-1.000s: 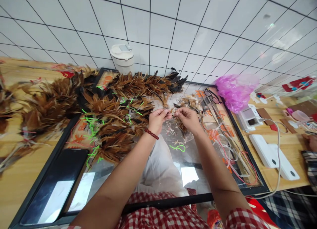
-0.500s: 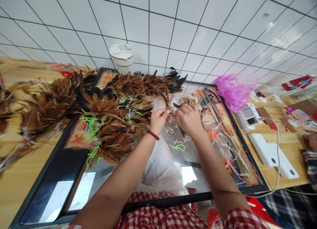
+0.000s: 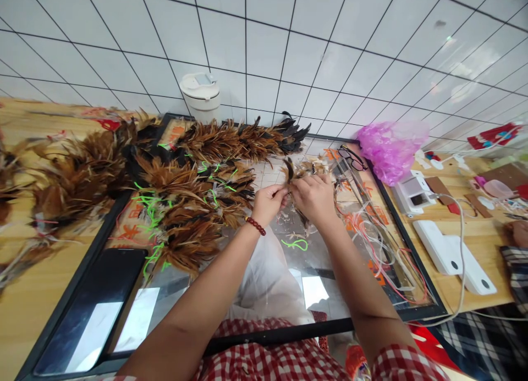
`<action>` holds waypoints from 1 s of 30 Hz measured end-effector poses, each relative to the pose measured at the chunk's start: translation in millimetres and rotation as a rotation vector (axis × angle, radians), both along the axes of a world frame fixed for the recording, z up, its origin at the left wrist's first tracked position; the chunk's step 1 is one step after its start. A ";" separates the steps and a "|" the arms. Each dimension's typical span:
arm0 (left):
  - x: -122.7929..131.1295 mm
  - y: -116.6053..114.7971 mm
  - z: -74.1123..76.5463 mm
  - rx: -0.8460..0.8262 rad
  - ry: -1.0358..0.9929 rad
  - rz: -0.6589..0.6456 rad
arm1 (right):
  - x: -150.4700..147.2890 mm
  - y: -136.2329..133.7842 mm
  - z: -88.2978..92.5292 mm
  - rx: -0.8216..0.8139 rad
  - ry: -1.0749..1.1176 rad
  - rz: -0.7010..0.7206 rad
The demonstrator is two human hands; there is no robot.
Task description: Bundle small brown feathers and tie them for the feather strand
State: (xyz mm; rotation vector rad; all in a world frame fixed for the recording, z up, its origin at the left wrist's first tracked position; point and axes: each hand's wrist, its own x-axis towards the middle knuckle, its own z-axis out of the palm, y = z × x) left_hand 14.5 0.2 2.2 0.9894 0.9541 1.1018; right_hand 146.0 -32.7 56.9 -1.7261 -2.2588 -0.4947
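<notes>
Dark feathers (image 3: 290, 170) rose above the glass tabletop (image 3: 304, 261), apparently pinched low by the left hand (image 3: 266, 205), perhaps to leave their tips free, while the right hand (image 3: 317, 199) curled close alongside, its own grip hidden from view.

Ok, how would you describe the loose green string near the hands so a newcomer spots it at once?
Start at the black-framed glass tabletop. Just below the left hand and right hand in the picture lies the loose green string. Unlike the green strings tangled among the brown feather bundles at left, it lies apart from them, bent into a loop.
</notes>
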 end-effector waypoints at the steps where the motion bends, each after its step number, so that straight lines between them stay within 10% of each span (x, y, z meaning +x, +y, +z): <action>1: -1.0 1.7 0.9 -0.003 -0.035 0.058 | 1.3 0.8 -1.3 0.002 0.025 -0.042; 6: -6.5 9.0 5.5 -0.024 -0.181 0.291 | 3.1 5.1 -12.5 -0.109 0.106 -0.083; 14: -7.0 11.4 1.9 -0.032 -0.225 0.315 | -6.6 8.6 -33.0 -0.232 0.176 -0.075; 24: -6.0 9.7 4.7 -0.101 -0.229 0.258 | 3.1 16.0 -19.5 -0.503 1.507 -0.032; 30: -5.9 5.7 8.5 -0.164 -0.227 0.151 | -1.9 15.5 -18.9 -0.393 1.522 -0.026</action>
